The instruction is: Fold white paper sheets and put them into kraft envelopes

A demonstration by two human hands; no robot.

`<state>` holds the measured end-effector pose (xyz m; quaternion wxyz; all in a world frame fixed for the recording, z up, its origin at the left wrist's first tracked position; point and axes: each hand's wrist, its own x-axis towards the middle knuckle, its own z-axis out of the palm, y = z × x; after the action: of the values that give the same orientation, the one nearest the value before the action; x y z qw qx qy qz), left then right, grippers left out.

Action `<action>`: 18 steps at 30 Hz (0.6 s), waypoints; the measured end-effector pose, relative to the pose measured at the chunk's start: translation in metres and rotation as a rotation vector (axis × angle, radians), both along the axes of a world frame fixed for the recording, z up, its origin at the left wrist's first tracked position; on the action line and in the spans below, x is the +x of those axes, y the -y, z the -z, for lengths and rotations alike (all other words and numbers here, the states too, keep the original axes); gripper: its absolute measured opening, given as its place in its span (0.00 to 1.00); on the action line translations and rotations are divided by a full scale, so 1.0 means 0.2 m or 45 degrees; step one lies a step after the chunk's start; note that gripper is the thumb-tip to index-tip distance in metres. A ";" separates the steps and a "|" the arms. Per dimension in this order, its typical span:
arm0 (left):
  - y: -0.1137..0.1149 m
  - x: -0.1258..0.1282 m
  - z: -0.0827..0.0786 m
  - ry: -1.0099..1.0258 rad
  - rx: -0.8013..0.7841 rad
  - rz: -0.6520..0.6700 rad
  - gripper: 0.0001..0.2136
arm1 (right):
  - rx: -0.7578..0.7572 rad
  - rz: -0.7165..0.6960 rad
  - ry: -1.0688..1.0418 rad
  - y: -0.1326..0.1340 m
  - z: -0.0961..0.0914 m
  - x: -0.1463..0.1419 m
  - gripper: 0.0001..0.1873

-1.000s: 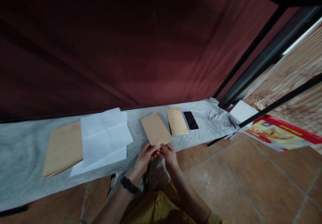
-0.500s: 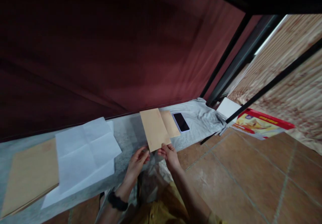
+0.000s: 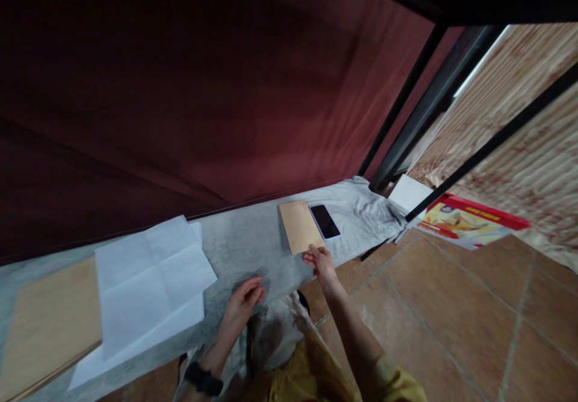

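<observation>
My right hand (image 3: 321,262) pinches the near edge of a small brown envelope (image 3: 300,226), which is at the right part of the grey cloth-covered bench (image 3: 244,239). Whether another envelope lies beneath it I cannot tell. A phone with a dark screen (image 3: 325,221) rests beside the envelope, on its right. My left hand (image 3: 246,296) hovers over the bench's front edge, its fingers loosely curled and apart, with nothing in them. Left of that hand lie creased white paper sheets (image 3: 153,281), partly overlapping one another.
A stack of larger brown envelopes (image 3: 54,318) lies at the bench's left end. Behind the bench hangs a dark red curtain (image 3: 253,119). Black metal poles (image 3: 406,101) and a red and yellow printed box (image 3: 469,220) are on the right, above the tiled floor (image 3: 433,306).
The brown envelope has moved right, beside the phone, covering where the other one lay. My right hand shifted right with it. The left hand has let go and moved slightly down.
</observation>
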<state>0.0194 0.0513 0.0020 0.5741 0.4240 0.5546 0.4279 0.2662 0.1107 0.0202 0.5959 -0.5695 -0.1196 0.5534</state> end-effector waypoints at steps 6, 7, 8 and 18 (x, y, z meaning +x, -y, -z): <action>0.02 0.00 -0.01 0.018 0.027 -0.020 0.27 | 0.007 -0.005 -0.009 -0.01 0.00 0.02 0.20; 0.02 0.00 0.00 0.025 0.026 -0.032 0.27 | 0.013 -0.004 -0.015 -0.01 0.00 0.02 0.20; 0.02 0.00 0.00 0.034 0.025 -0.042 0.28 | 0.016 -0.004 -0.018 -0.01 0.00 0.02 0.20; 0.05 0.00 0.04 0.056 0.043 -0.046 0.28 | 0.000 -0.054 0.028 -0.01 0.02 0.04 0.16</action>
<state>0.0196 0.0410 -0.0064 0.5711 0.4142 0.5421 0.4565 0.2741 0.1126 0.0166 0.5827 -0.5729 -0.1382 0.5596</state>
